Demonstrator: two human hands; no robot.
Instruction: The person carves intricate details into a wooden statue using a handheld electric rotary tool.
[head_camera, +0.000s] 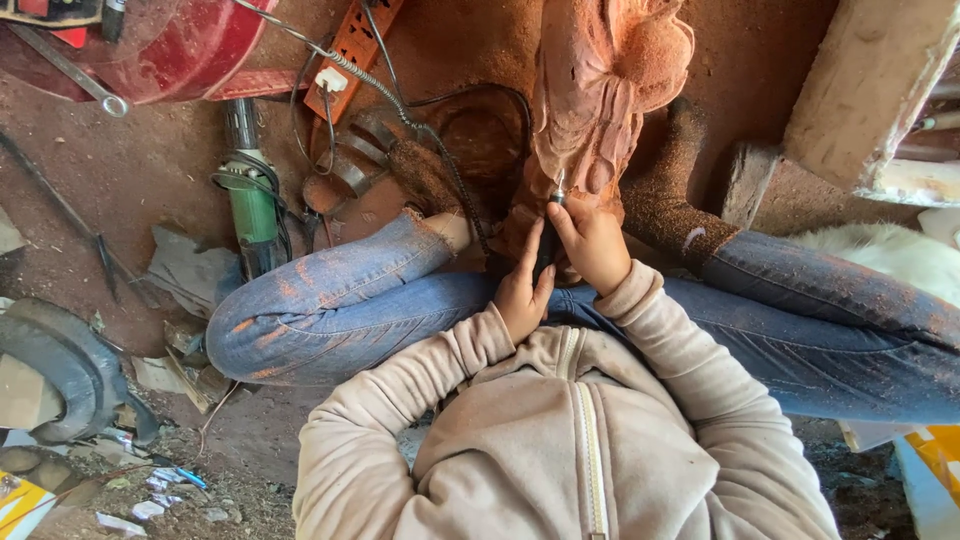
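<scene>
Sitting on the ground with the reddish wood carving (600, 90) held between the legs, feet in dusty socks braced on either side of it. The right hand (592, 243) is wrapped tight around a slim dark rotary tool (548, 232), fingers closed on the body like holding a fat pen, with the metal bit touching the lower edge of the carving. The left hand (522, 290) sits just beside it, fingers laid flat along the tool body rather than curled round it — more a steadying rest than a real grip, as far as I can tell.

If you ask me, the way to do this bit well is to keep that left hand planted as a brace so the tip can't skate across the finished detail, and take light passes instead of digging in. The flexible shaft cable (440, 160) loops over the left knee, so I'd watch it doesn't tug the tool off line.

Off to the left there's a green angle grinder (252, 200) lying on the dirt, an orange power strip (352, 50) above it, and a white furry thing (890, 250) by the right leg — can't tell what it is
</scene>
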